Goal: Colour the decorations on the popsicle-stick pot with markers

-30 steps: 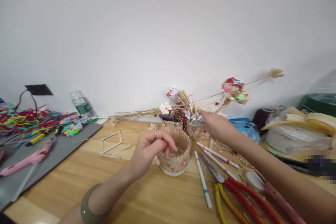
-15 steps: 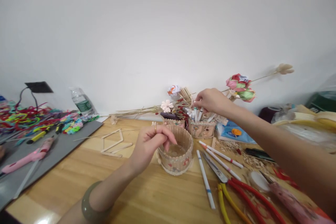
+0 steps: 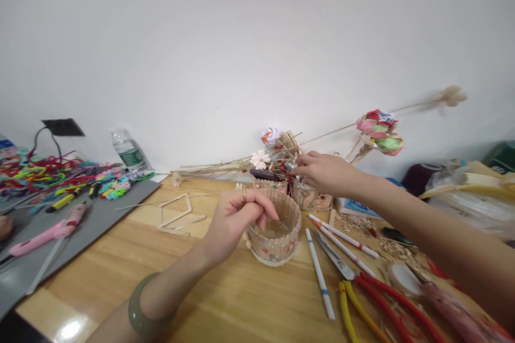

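Observation:
A round, scalloped basket that looks made of wooden craft sticks stands on the table, with small decorations round its wall. My left hand hovers at its left rim, fingers curled in and nothing visible in them. Farther back, my right hand reaches over a decorated pen holder. Its fingers close around pale marker ends there, partly hidden by the hand. Three loose white markers lie right of the basket, among them a blue-banded marker. Beside them rest red-and-yellow-handled pliers or cutters.
Dried stems, a pale flower and paper flowers lean along the wall. Craft sticks form an open outline at left. A grey mat holds pipe cleaners and a pink tool. A water bottle leans behind.
My right hand has lowered over the pen holder, and its fingers have shifted on the markers. The beige dried flower at far right sways. The view has shifted slightly; my left hand keeps its pose.

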The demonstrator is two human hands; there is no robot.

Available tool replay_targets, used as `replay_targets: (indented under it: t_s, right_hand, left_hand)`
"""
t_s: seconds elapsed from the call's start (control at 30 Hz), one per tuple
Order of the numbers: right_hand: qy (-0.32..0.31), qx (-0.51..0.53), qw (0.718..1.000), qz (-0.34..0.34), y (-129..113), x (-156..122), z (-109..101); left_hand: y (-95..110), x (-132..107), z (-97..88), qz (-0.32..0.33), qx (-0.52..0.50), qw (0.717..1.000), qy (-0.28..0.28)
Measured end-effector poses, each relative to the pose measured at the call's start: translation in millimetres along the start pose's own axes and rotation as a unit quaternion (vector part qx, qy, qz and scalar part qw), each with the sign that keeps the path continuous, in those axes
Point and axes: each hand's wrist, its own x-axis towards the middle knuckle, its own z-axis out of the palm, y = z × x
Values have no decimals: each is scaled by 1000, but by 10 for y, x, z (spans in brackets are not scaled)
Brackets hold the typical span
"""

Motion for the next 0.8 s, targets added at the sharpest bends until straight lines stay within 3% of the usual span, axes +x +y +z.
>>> replay_targets:
  t_s: [0.2, 0.47, 0.8]
  right_hand:
    - [4, -49, 998, 29, 146, -44, 33]
    - [-21, -37, 996, 78, -14, 47, 153]
    - [-49, -68, 989, 122, 112, -68, 60]
  left_hand:
    - [6, -5, -18, 7, -7, 1000, -6]
    - [12, 14, -23, 3, 16, 1000, -6]
    - [8, 53, -44, 2, 3, 1000, -3]
